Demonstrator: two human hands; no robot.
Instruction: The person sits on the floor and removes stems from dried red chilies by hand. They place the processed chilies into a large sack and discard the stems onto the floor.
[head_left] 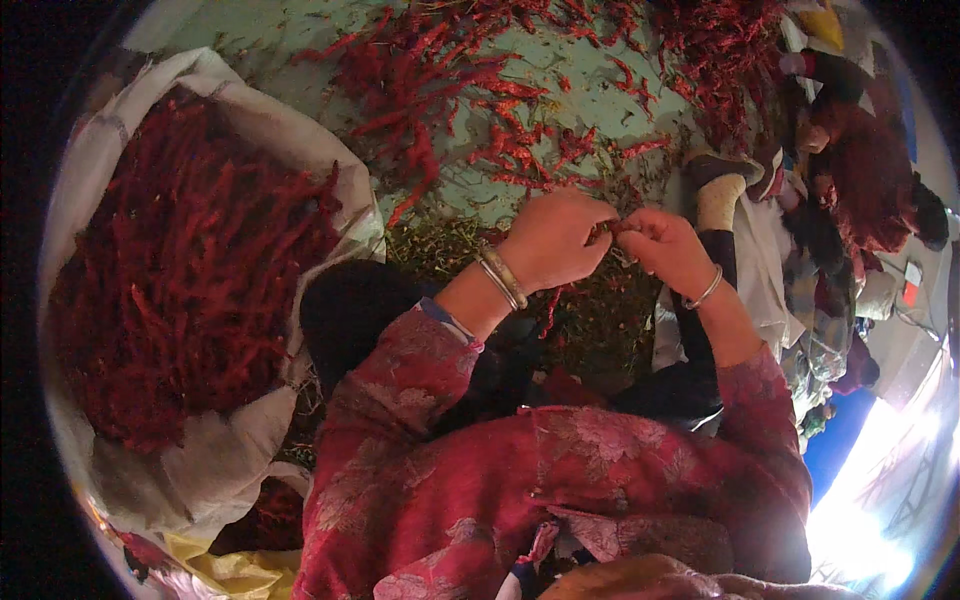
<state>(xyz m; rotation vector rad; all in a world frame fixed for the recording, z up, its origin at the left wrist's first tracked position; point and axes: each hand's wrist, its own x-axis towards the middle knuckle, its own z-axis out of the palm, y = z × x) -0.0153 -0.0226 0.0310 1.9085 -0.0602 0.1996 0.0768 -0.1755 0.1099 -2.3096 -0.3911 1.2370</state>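
My left hand (565, 235) and my right hand (668, 250) meet fingertip to fingertip, both closed in a pinch. Between them is a small dark reddish piece that looks like a dried chili pepper, mostly covered by the fingers. Below my hands lies a heap of greenish-brown stems and plant bits (600, 335). A single thin red chili (550, 313) shows just under my left wrist. Beyond my hands, dried red chilies (510, 100) are scattered over a pale green surface (600, 95).
On the left stands a large white sack (345, 215) filled with dried red chilies (200, 260). A denser chili pile (725, 60) lies at the far right. Beside it sit other people, one with a dark red garment (865, 180). A yellow sack (240, 572) is at the lower left.
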